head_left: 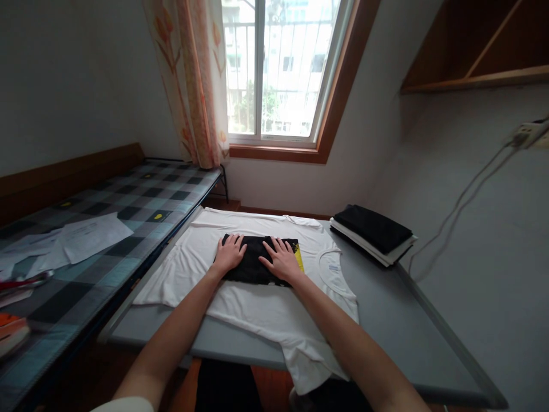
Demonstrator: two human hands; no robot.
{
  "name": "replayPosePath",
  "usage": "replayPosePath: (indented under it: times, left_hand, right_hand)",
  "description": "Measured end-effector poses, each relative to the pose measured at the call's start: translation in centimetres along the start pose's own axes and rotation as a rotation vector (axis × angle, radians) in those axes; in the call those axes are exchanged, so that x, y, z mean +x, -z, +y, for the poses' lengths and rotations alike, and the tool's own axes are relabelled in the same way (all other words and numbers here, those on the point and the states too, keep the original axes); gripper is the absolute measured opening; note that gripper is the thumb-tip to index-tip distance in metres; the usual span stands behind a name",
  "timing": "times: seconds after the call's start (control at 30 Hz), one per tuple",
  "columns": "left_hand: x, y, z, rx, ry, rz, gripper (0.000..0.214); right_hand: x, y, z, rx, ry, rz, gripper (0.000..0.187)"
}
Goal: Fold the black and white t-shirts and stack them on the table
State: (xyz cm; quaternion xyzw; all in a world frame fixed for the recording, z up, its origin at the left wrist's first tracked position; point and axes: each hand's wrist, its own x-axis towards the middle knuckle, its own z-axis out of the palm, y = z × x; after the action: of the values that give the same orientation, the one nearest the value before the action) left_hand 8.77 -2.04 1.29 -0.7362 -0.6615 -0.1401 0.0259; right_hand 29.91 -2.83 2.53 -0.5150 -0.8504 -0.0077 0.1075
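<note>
Left hand: I have the left hand (230, 253) palm down near the middle of the frame, fingers spread and straight, pressing on the cloth's left end; it is open and grips nothing.
Right hand: I see the right hand (281, 258) just beside it to the right, also flat and open, fingers fanned over the cloth near its right end.
Black cloth: the folded black cloth (254, 262) lies under both palms at the centre of the frame, a long, flat rectangle; I make out a yellow patch (299, 257) at its right end.
White shirt: the white T-shirt (249, 303) spreads out beneath the black cloth, its neckline toward the right, some wrinkles on the left, one sleeve hanging over the near table edge at bottom centre.
Table: the grey table (394, 332) bears all this and runs to the lower right.
Stack: I find a pile of folded cloth (371, 229), black on top with white below, right of centre, apart from the shirt's collar.
Bed: the checked bed (171, 191) fills the left side, with papers (92, 237) lying on it.
Window: the window (285, 74) is at top centre, with a flowered curtain (195, 86) at its left.
</note>
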Motion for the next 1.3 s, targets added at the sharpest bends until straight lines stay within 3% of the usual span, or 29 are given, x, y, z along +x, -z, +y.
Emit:
replayPosePath:
  times: [0.1, 0.2, 0.33, 0.8, 1.1, 1.3]
  left_hand:
    - [0.5, 0.7, -0.9, 0.006, 0.106, 0.027, 0.046]
    - [1.0, 1.7, -2.4, -0.014, 0.306, 0.079, 0.047]
    - [1.4, 2.8, -4.2, -0.193, 0.47, -0.018, 0.04]
    - [2.4, 1.7, -7.2, -0.451, 0.421, -0.019, 0.016]
    - [0.6, 3.7, -2.7, -0.001, 0.485, -0.022, 0.055]
    - [0.5, 4.2, -3.0, 0.029, 0.448, -0.089, 0.055]
  right_hand:
    - [-0.3, -0.2, 0.2, 0.004, 0.01, 0.028, 0.065]
    - [-0.4, -0.1, 0.3, 0.022, 0.008, 0.046, 0.062]
    - [-0.4, 0.0, 0.2, 0.045, -0.006, 0.048, 0.059]
    - [-0.4, -0.4, 0.3, 0.05, -0.012, 0.071, 0.055]
    - [-0.4, -0.1, 0.0, 0.029, -0.019, 0.066, 0.058]
    - [-0.5, -0.3, 0.0, 0.025, -0.032, 0.056, 0.06]
